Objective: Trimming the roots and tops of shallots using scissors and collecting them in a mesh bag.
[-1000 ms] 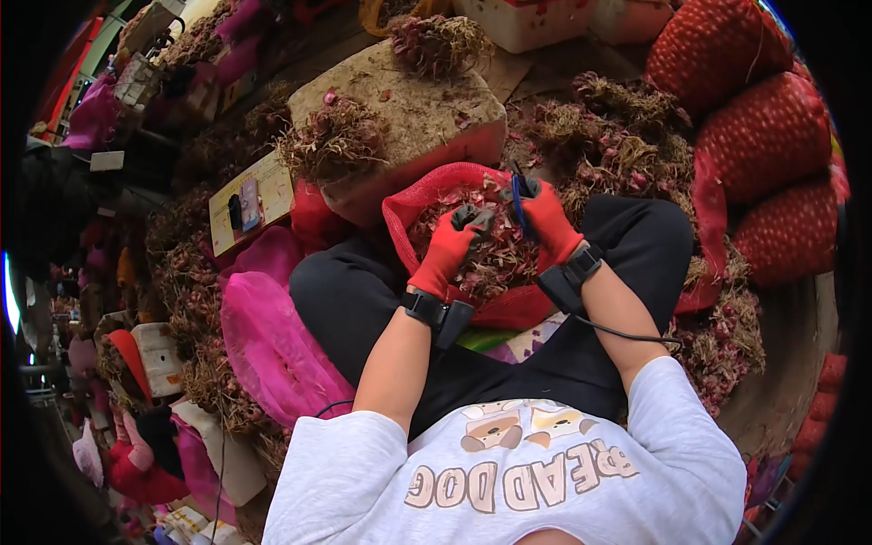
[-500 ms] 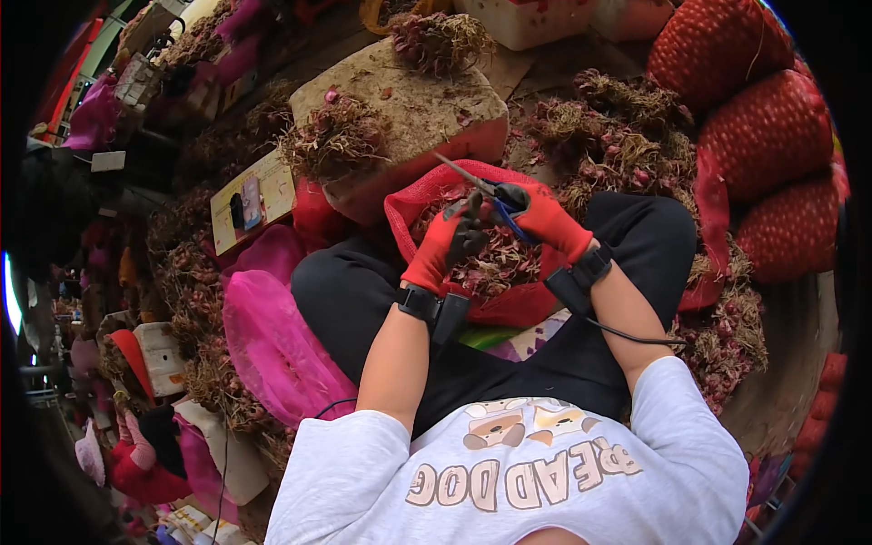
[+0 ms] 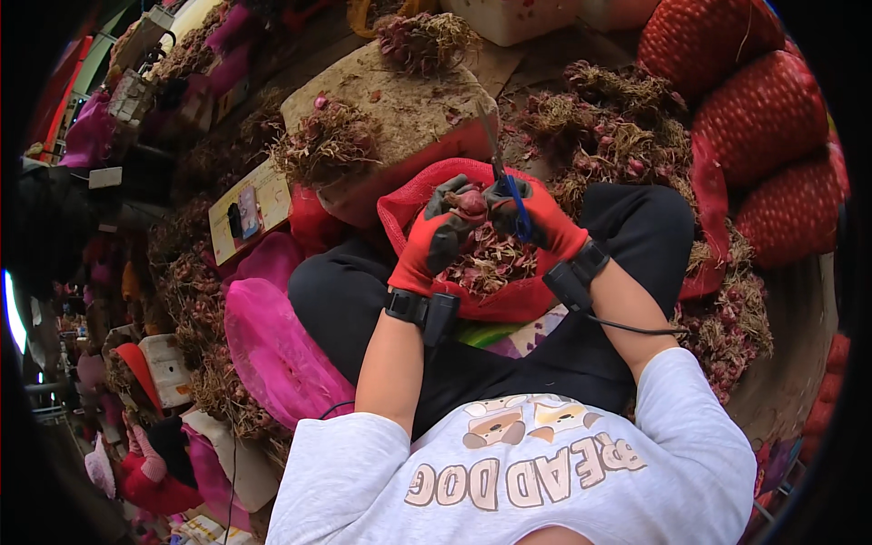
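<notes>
Wears a red work glove [image 3: 416,263] on the left hand [image 3: 443,218], coated grey-black at the fingers. Wears a matching glove [image 3: 556,223] on the right hand [image 3: 520,211]. Carries, just behind the left hand, a black wrist strap [image 3: 406,306] with a black oblong module [image 3: 441,319]. Carries, behind the right hand, a second black strap [image 3: 592,261], with a black box [image 3: 568,286] and a thin black cable [image 3: 636,328] running back toward the right sleeve [image 3: 695,395]. Shows a dark cable [image 3: 337,408] beside the left sleeve [image 3: 341,463], well behind that hand. Dressed, behind both hands, in a pale grey short-sleeved T-shirt [image 3: 545,518] printed with two cartoon animal heads [image 3: 531,423] and large brown-outlined lettering [image 3: 527,477]. Wears black trousers [image 3: 329,295], visible outward of each hand
</notes>
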Available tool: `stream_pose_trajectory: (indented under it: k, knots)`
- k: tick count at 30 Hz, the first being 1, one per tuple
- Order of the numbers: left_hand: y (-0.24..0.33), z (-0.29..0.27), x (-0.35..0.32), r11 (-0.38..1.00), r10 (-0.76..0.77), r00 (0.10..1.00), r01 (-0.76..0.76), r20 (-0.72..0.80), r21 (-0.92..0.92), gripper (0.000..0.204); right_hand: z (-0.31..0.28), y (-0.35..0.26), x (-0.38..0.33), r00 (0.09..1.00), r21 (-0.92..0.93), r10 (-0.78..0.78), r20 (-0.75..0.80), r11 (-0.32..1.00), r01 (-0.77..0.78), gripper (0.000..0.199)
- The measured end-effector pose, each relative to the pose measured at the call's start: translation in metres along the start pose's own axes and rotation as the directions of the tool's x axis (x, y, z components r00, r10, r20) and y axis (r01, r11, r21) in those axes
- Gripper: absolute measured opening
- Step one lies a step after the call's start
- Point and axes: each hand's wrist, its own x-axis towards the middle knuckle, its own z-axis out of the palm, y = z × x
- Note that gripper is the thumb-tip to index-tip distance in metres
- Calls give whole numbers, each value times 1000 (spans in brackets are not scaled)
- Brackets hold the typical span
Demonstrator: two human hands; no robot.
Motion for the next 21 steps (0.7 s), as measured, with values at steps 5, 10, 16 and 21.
stream_pose_trajectory:
  k: [5, 10, 16, 21]
  knots:
    - [24, 16, 11, 124, -633, 741, 382, 224, -916, 32, 7, 7, 4, 947, -305, -314, -67, 910, 280, 20]
    - [-12, 17, -5, 337, -607, 775, 453, 178, -825, 36, 22, 1, -1, 998, -149, -50, -35, 988, 45, 20]
    - [20, 5, 8, 154, -687, 724, 217, 53, -964, 40, 13, -20, -28, 973, -763, -204, -106, 644, 52, 39]
    - [2, -3, 5, 170, -570, 821, 66, -43, -983, 39, 25, -27, -68, 978, -890, -179, -103, 455, -10, 44]
